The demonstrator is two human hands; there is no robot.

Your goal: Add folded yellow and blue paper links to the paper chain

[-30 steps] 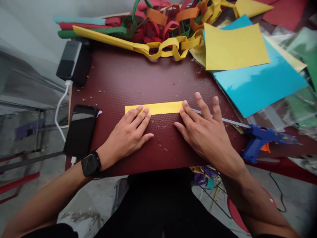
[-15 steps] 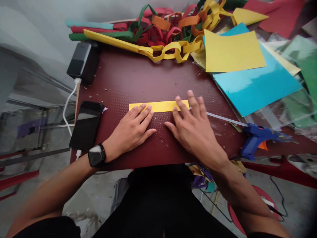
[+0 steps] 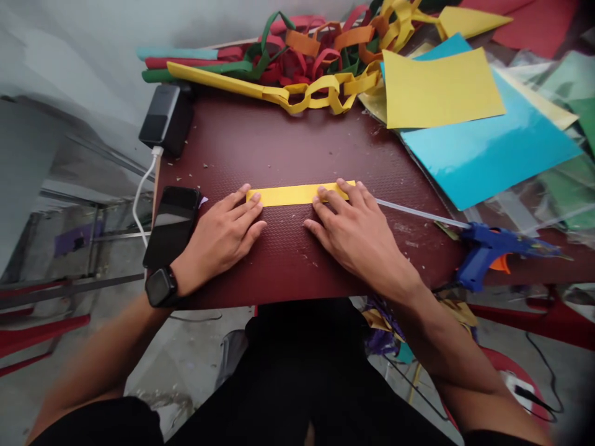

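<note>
Yellow strip [image 3: 288,196] flat on table [image 3: 279,139], set back from front edge, roughly parallel. Left hand [image 3: 223,230], right hand [image 3: 361,238] resting fingertips near opposite ends, neither grasping. Probably light, flexible, easily creased; best held by short ends.

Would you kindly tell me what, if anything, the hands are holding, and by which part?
Nothing is gripped: the left hand and right hand only touch the flat yellow strip from above, toward its opposite ends.

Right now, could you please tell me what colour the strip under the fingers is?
The strip is plain yellow, best seen in the head view.
</note>
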